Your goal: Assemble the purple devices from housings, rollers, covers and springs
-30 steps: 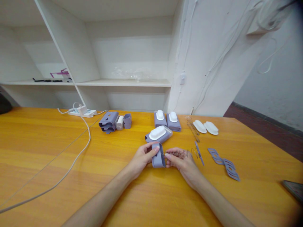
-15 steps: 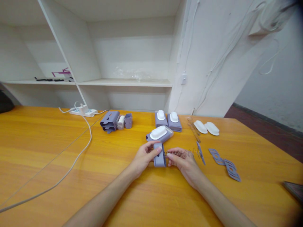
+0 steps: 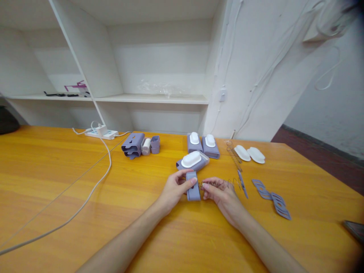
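Observation:
My left hand grips a small lavender plastic housing on the orange table, thumb on its top. Just to the right, my right hand pinches a thin metal coil spring whose end points at the housing's open side. The spring runs rightward over my fingers toward a thin lavender strip. Behind my hands lies an assembled lavender unit with a white cap.
Two more capped units stand behind, with springs and two white caps to their right. Lavender flat plates lie at right; lavender parts at left. A white power strip and cable cross the left side. A dark object lies at the right edge.
The lavender housing has been turned more upright in my left hand, so its open side now looks narrower. My right hand stays at its side with the spring. The view drifted slightly.

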{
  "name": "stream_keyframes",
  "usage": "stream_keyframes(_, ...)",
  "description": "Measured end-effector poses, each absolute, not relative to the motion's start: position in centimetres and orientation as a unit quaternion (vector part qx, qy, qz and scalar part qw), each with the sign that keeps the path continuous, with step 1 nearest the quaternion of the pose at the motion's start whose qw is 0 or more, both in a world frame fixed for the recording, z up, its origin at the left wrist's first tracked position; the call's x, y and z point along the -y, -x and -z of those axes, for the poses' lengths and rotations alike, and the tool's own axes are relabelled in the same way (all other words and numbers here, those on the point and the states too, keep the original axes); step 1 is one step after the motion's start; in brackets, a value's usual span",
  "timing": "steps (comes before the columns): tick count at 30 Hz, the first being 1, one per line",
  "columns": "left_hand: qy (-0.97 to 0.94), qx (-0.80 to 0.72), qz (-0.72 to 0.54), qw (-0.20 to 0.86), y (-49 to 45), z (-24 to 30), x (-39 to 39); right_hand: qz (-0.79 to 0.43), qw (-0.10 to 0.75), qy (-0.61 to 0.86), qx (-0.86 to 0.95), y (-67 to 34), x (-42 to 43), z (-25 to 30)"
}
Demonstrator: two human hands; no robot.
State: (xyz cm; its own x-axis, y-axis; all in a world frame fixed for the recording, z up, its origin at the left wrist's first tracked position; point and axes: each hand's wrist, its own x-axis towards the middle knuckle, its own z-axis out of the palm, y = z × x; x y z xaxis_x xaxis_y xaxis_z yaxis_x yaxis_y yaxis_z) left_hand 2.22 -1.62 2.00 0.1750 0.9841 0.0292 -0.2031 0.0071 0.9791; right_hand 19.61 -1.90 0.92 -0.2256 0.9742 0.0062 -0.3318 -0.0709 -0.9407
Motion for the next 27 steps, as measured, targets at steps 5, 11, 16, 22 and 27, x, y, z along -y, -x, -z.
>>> stream_keyframes(5,-0.485,-0.403,-0.503,0.591,-2.2,-2.0,1.6,-0.626,0.520,0.363,0.453,-19.6,1.9,-0.9)
stream_keyframes(11,-0.473,-0.385,-0.495,0.619,-2.0,-1.9,1.6,-0.608,0.487,0.384,0.496,-19.5,2.2,-1.1)
stream_keyframes(16,-0.448,-0.367,-0.490,0.652,-1.9,-1.8,1.4,-0.547,0.471,0.438,0.536,-19.0,2.3,-1.5)
stream_keyframes(22,-0.462,-0.345,-0.505,0.642,-2.1,-1.6,1.8,-0.522,0.470,0.456,0.546,-18.6,2.1,-1.5)
stream_keyframes(27,-0.465,-0.351,-0.514,0.629,-2.5,-1.5,2.0,-0.513,0.465,0.475,0.544,-18.8,2.2,-2.1)
